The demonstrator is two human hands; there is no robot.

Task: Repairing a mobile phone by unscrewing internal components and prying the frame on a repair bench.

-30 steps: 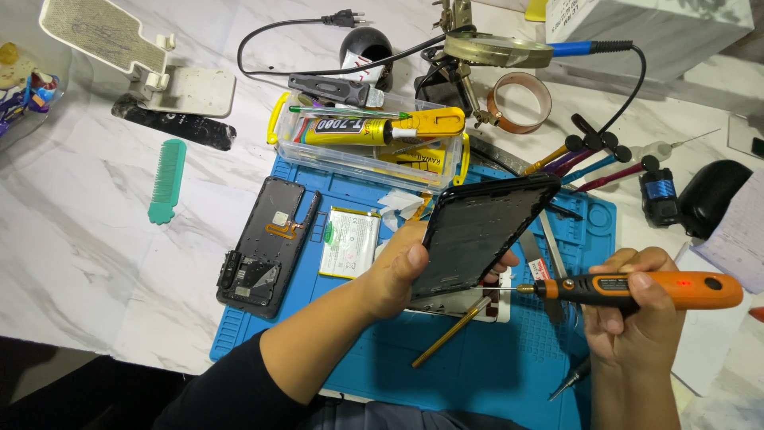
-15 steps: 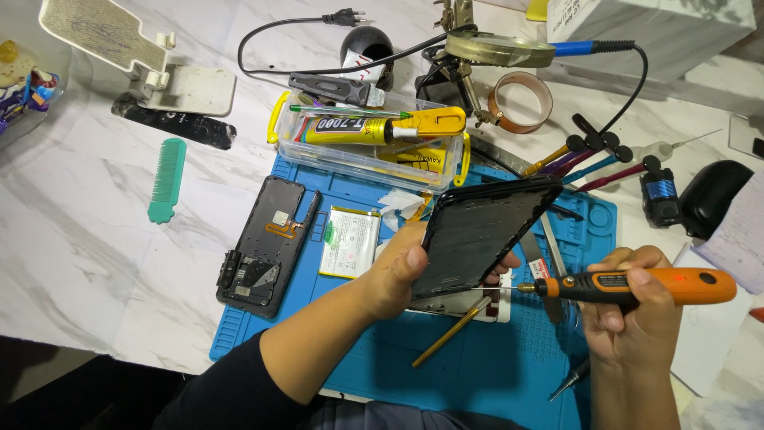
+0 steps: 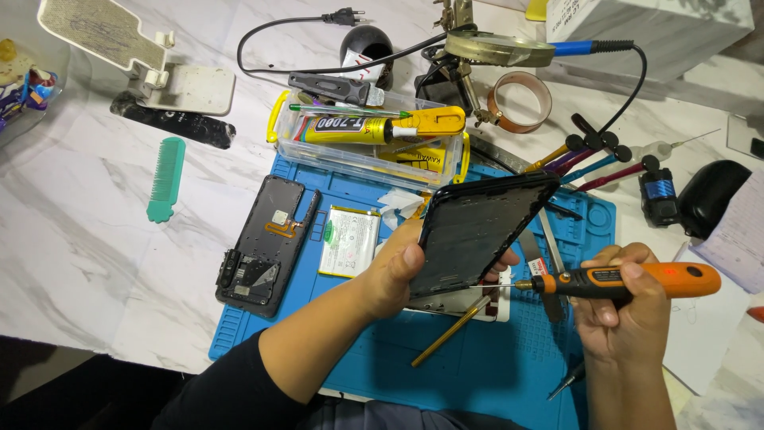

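My left hand (image 3: 402, 271) grips a black phone frame (image 3: 477, 227) by its lower edge and holds it tilted above the blue work mat (image 3: 493, 374). In my right hand (image 3: 625, 306) is an orange and black electric screwdriver (image 3: 637, 280); its thin bit points left and its tip meets the frame's lower right edge. Under the frame lies a white phone part (image 3: 458, 305), mostly hidden. A brass-coloured rod (image 3: 450, 333) lies on the mat below the frame.
A black phone back with exposed circuitry (image 3: 267, 243) and a flat battery (image 3: 348, 240) lie on the mat's left. Behind stand a clear box (image 3: 362, 155) with a glue tube (image 3: 374, 126), a tape roll (image 3: 519, 102), several tools (image 3: 593, 163), and a green comb (image 3: 165, 179).
The screwdriver has shifted slightly left, its bit closer to the frame's edge. My left hand and the frame have stayed nearly still.
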